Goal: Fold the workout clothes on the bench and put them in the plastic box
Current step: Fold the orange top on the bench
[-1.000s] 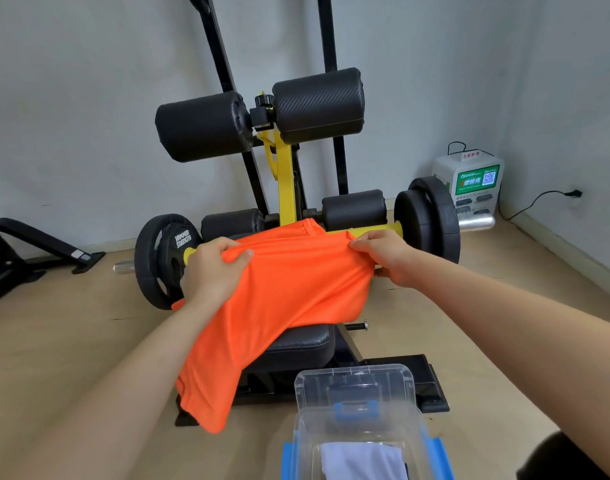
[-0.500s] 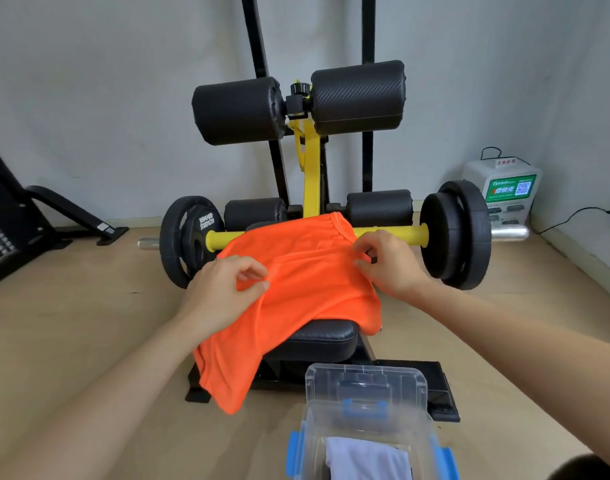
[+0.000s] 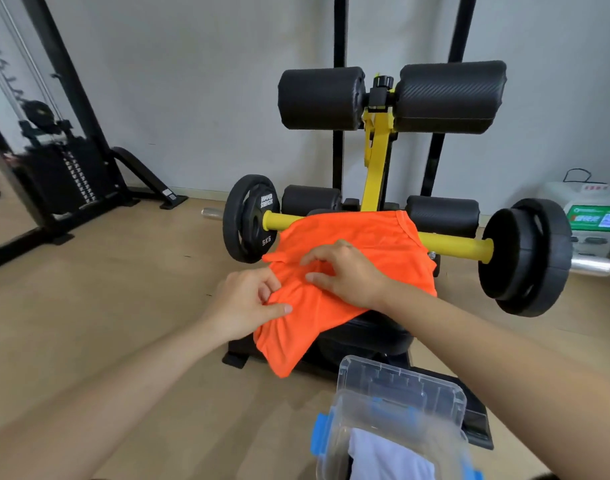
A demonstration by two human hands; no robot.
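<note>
Both hands are laid on the orange shirt (image 3: 369, 244) at the centre of the frame: the left hand (image 3: 243, 303) pinches the shirt's left edge between thumb and curled fingers, and the right hand (image 3: 345, 271) is set on the middle of the cloth, where a bunch of fabric is gathered between its thumb and bent fingers. The shirt is draped over the black bench seat (image 3: 369, 336). Its upper hem is laid across the yellow bar (image 3: 452, 242) between the weight plates (image 3: 249, 220), and one corner hangs off the seat's lower left side towards the floor. The plastic box (image 3: 400, 393) stands open at the lower right of the frame, just in front of the bench, and a white garment (image 3: 386, 459) is already seen inside it. The fold is judged to be only begun, since the cloth is rumpled, not squared. Several slips are possible from here. The seat is narrow and rounded, so the hanging corner could drag the whole shirt off once the grip is eased. The upper hem could be caught on the bar or its fittings if the cloth is pulled towards the bottom of the frame. A crooked fold could also be set in if the bunched middle is not smoothed first, and the bundle could then open when it is carried to the box.
</note>
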